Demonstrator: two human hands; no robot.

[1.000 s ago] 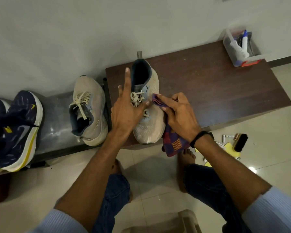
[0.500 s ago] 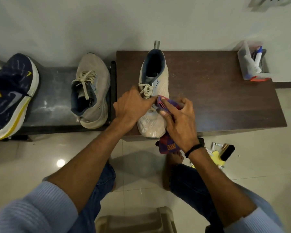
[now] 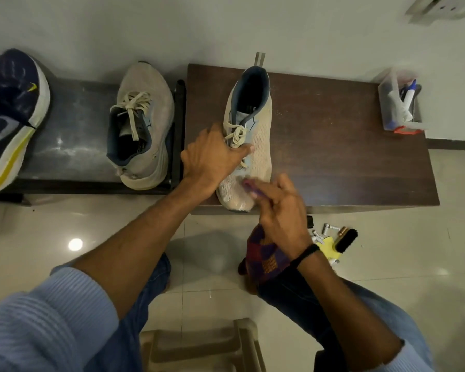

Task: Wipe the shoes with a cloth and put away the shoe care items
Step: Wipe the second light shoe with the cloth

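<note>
On the brown bench [image 3: 333, 162], the left hand [image 3: 215, 157] clamps the beige shoe [image 3: 261, 135] by its laces; the blurred right hand [image 3: 279, 210] grips the checked cloth [image 3: 266, 257] at its near toe. Short, firm strokes would suit.

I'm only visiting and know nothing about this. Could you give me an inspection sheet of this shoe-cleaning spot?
Surface: brown wooden bench, carrying one beige shoe, toe toward the person.
Job's things: checked cloth at the shoe's toe; second beige shoe on the grey shelf to the left; clear box of bottles at the bench's far right corner.
Clutter: brush, small tubes and a yellow item on the floor.
Hands: left hand holds the beige shoe at its laces; right hand grips the checked cloth, blurred.
Cables: nothing seen.
Surroundings: navy shoe at far left, tiled floor, pale wall, plastic stool.
</note>
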